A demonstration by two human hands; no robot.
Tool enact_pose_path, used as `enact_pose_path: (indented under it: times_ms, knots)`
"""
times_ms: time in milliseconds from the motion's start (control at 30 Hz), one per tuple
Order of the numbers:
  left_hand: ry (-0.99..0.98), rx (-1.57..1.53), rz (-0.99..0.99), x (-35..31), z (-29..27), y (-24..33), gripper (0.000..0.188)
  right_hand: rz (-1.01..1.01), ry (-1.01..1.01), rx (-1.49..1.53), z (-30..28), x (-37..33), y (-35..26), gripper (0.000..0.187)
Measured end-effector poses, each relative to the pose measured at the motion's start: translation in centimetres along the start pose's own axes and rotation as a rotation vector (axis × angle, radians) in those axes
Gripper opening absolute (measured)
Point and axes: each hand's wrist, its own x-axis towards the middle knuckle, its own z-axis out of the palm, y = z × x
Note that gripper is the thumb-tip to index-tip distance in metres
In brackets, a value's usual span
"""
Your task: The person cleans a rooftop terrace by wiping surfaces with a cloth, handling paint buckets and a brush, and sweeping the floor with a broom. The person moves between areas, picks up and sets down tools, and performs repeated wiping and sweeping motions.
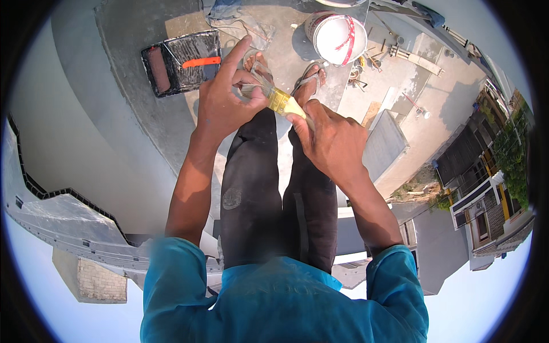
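A paintbrush (281,103) with a yellow band and a pale handle is held level between my two hands, above my feet. My right hand (337,137) grips its handle end with thumb and curled fingers. At the other end, the thumb and a finger of my left hand (222,103) pinch the greyish bristles, while its index finger points up and away. The bristle tips are partly hidden by the left fingers.
Left of my feet lies a black paint tray (178,83) with a roller and an orange handle (201,62). A crumpled cloth (243,26) is beyond it. A bucket of white paint (331,43) stands at far right, near a ledge, with tools (360,71) on the lower floor.
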Motion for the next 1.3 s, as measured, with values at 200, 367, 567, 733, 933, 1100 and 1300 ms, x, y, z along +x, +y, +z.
enact_pose_path:
  times_ms: [200, 367, 567, 733, 933, 1100, 1300]
  knots:
    - [0.079, -0.143, -0.066, -0.9, 1.2, -2.4, 0.085, -0.052, 0.043, 0.06, 0.0, -0.4, -0.1, 0.03]
    - [0.011, -0.279, -0.126, -1.3, 0.2, -2.5, 0.081, -0.009, 0.069, 0.099, 0.7, -2.0, -0.1, 0.029]
    - [-0.213, -0.457, -0.272, -0.6, -2.6, 1.2, 0.092, -0.034, 0.116, 0.116, 0.7, -2.7, -0.8, 0.03]
    - [-0.375, -0.464, -0.307, 0.3, -4.9, 1.2, 0.086, -0.034, 0.104, 0.155, -1.8, -4.2, -1.7, 0.03]
    - [-0.434, -0.353, -0.276, 0.3, -4.7, 7.4, 0.077, 0.118, 0.151, 0.226, -5.2, -8.2, -1.5, 0.028]
    - [-0.436, -0.34, -0.038, 0.6, -3.2, 9.1, 0.067, 0.22, 0.136, 0.093, -8.0, -10.3, -1.7, 0.038]
    - [-0.028, -0.398, -0.193, 1.3, -3.2, 9.2, 0.058, 0.261, 0.364, 0.032, -8.2, -13.2, 0.8, 0.021]
